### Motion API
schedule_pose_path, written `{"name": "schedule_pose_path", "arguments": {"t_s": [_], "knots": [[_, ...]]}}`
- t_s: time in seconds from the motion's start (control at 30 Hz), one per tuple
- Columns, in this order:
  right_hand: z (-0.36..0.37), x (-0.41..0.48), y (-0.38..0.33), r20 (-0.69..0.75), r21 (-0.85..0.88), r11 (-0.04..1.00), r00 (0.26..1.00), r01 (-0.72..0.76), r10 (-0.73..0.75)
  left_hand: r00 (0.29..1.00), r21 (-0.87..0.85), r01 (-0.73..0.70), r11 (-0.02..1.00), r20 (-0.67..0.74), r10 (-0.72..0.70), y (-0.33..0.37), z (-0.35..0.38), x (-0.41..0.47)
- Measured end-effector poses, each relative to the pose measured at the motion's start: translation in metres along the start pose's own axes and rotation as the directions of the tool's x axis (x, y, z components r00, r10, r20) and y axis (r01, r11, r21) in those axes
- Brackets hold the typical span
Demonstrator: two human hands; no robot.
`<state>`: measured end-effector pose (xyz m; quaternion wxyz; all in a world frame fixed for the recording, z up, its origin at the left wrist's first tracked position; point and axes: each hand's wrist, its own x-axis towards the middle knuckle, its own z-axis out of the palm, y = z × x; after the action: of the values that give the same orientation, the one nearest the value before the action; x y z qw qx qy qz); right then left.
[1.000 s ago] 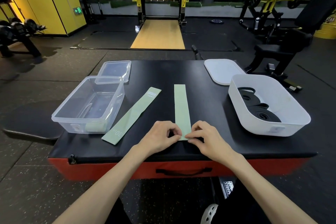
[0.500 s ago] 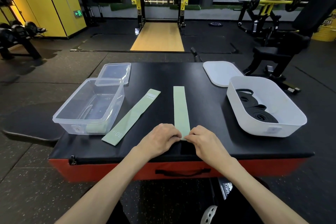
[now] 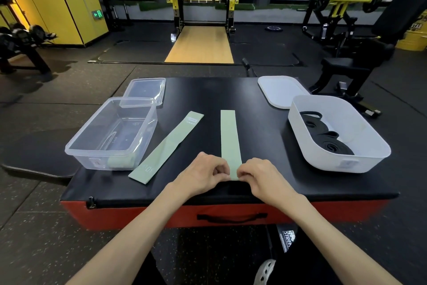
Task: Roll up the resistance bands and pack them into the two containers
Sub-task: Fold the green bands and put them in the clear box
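Both hands (image 3: 233, 175) — on green band's (image 3: 229, 136) near end

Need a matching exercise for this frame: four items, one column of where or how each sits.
1 straight green band
2 angled green band
3 black bands
4 rolled green band

a in clear container
b in white tub
c near end pinched by left hand and right hand
d flat, untouched

Pairs: 1-c, 2-d, 3-b, 4-a
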<state>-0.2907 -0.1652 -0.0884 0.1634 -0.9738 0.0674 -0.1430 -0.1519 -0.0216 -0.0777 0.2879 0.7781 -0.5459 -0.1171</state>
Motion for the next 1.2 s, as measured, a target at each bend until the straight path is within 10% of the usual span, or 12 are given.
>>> {"name": "schedule_pose_path", "arguments": {"t_s": [0.9, 1.2], "knots": [[0.015, -0.008, -0.003, -0.176, -0.096, 0.992, 0.979, 0.085, -0.101, 1.0, 0.139, -0.011, 0.99, -0.023, 0.014, -0.001, 0.003, 0.008], [0.017, -0.005, 0.002, -0.179, -0.06, 0.995, 0.979, 0.083, -0.093, 0.962, 0.259, -0.225, 0.939, -0.091, 0.256, -0.001, 0.022, -0.005]]}}
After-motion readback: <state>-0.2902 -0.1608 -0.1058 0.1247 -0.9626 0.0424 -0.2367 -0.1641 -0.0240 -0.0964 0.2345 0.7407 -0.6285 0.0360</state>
